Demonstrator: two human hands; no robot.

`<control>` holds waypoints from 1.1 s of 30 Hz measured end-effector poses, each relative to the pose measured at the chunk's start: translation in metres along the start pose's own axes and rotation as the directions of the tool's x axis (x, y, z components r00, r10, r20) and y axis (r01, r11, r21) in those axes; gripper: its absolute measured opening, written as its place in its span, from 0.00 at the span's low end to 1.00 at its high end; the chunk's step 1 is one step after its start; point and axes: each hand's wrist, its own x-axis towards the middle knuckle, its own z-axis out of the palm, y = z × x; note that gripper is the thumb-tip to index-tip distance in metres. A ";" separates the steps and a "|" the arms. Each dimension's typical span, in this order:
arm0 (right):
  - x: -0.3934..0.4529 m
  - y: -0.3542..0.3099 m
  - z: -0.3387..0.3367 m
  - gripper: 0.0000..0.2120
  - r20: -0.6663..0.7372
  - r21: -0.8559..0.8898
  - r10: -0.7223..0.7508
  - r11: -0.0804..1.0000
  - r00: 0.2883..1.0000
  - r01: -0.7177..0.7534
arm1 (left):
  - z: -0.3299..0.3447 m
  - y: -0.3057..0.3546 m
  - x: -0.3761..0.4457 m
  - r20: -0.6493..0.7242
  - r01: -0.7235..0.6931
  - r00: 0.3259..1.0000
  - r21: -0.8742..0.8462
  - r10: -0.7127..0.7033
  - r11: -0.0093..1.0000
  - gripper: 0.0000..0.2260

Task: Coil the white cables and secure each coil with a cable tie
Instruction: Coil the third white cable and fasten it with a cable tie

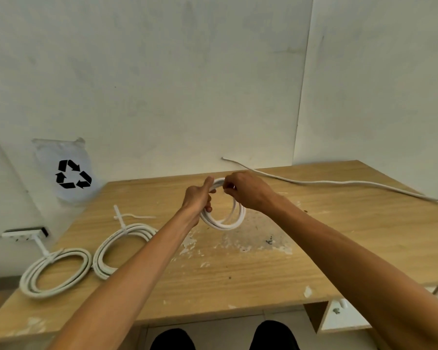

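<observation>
Above the middle of the wooden table (263,274) I hold a small white cable coil (228,223) upright. My left hand (197,198) grips the coil's left side, thumb pointing up. At the coil's top my right hand (245,190) pinches something small and white; I cannot tell if it is a cable tie. Two finished white coils lie at the table's left: one (55,272) at the edge and one (122,248) beside it, each bound by a white tie with its tail sticking up. A loose white cable (339,183) runs along the far right.
A plastic bag with a black recycling symbol (72,174) leans on the wall at the left. A white wall fitting (23,234) sits beside the table's left edge. A short white cable piece (137,216) lies near the second coil. White walls stand close behind.
</observation>
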 end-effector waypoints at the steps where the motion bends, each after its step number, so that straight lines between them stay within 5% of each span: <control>1: -0.001 -0.001 0.002 0.06 -0.011 -0.015 -0.021 1.000 1.000 0.021 | 0.000 -0.002 -0.002 0.035 -0.004 0.999 0.010 0.004 1.000 0.22; 7: -0.009 -0.004 0.015 0.09 -0.078 -0.078 -0.115 0.991 0.990 0.109 | 0.000 -0.024 -0.007 -0.008 0.024 1.000 0.042 -0.024 0.999 0.23; 16: -0.022 0.000 0.050 0.06 -0.122 -0.224 -0.248 0.950 0.961 0.217 | 0.002 -0.034 -0.012 -0.001 0.126 0.992 -0.129 -0.127 0.984 0.19; 24: -0.018 0.015 0.060 0.09 -0.191 -0.268 -0.284 0.936 0.939 0.229 | 0.000 -0.033 -0.011 0.052 -0.004 0.999 -0.102 0.010 0.995 0.12; 33: -0.009 0.024 0.083 0.09 -0.252 -0.087 -0.238 0.971 0.938 0.223 | 0.002 -0.036 -0.010 0.022 -0.140 0.989 -0.102 0.143 0.985 0.09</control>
